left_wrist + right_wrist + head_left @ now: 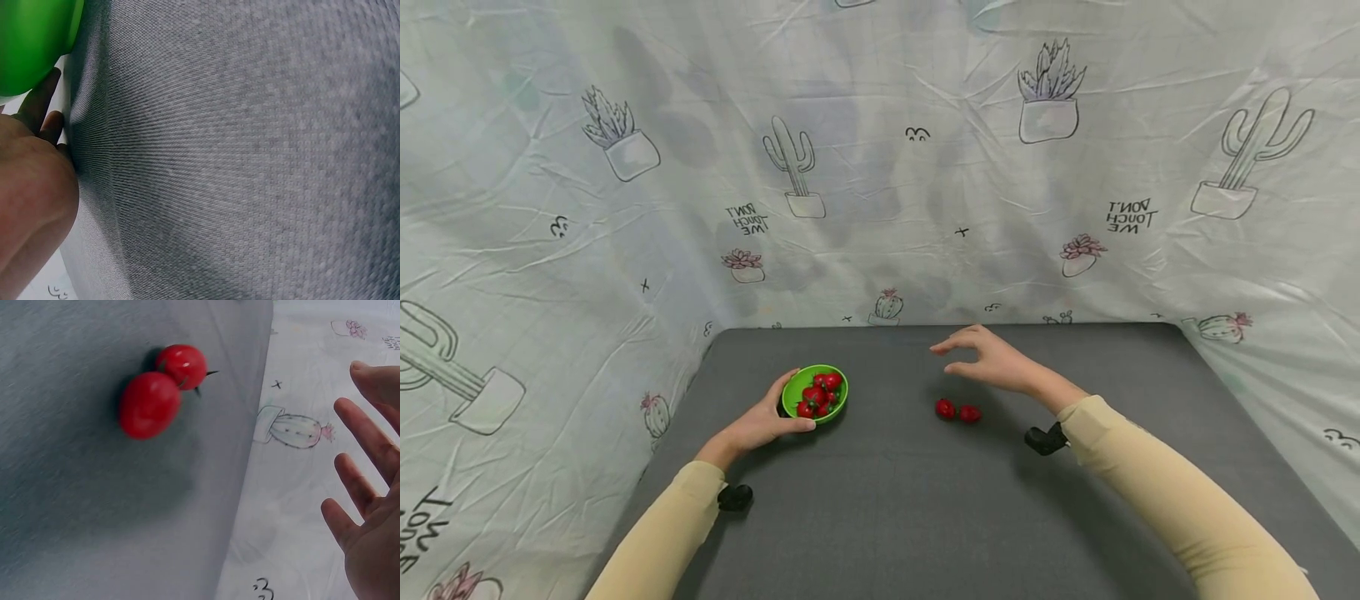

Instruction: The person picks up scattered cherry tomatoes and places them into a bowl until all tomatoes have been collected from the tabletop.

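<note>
My left hand [762, 421] holds a green bowl [790, 399] by its left side, the thumb along the near rim and the fingers toward the far side. Several red cherry tomatoes [815, 395] lie in the bowl. In the left wrist view only part of the green bowl [34, 47] shows beside the hand [37, 194]. On the table to the right, two more tomatoes [150, 405] with green stems lie touching or almost touching. Above them hovers my right hand [996, 360], fingers spread and nothing held, as the right wrist view also shows.
A dark grey cloth-covered table [880, 508] lies under both hands. Behind and beside it hangs a pale wrinkled curtain [865, 167] printed with potted cacti. Small black devices [1047, 439] are worn at both wrists.
</note>
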`<state>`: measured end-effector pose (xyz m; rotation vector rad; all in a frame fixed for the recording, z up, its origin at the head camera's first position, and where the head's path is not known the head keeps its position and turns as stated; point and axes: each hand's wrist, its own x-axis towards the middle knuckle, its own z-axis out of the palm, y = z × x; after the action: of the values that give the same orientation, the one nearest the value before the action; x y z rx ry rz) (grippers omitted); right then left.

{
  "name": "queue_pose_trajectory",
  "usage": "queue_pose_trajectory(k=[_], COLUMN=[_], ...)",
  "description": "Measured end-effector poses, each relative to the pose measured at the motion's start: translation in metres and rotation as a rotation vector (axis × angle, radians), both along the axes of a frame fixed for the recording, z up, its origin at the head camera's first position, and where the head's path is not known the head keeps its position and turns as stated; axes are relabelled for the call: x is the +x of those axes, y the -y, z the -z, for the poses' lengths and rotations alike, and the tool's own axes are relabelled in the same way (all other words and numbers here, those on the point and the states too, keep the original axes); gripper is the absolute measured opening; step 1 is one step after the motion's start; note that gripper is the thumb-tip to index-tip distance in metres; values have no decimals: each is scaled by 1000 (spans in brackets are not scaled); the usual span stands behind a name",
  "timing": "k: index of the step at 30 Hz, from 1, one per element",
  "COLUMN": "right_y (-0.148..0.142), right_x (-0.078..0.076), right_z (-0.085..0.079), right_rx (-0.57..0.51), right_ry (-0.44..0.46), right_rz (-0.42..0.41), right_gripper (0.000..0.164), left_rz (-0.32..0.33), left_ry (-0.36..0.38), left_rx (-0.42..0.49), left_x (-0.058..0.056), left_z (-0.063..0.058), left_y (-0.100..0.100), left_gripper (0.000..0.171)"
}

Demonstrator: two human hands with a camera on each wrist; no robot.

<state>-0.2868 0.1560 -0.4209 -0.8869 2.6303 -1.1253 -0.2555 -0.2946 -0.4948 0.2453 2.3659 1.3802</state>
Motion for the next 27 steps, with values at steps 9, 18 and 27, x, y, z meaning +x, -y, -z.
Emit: queue_pose_trajectory(k=[9,18,27], right_y=[-20,-32,-36], right_x=[14,25,34], right_z=[10,25,46], right_rx=[-13,37,70], right_ry=[5,-13,-38], right_rz=[34,60,60], right_gripper=[39,39,43], left_rz=[3,1,0], left_ry=[-1,-3,6], left_rx=[12,8,22], left_x=[0,2,3], left_z=[1,0,-1], left_y=[0,-1,-1], left_gripper=[108,108,108])
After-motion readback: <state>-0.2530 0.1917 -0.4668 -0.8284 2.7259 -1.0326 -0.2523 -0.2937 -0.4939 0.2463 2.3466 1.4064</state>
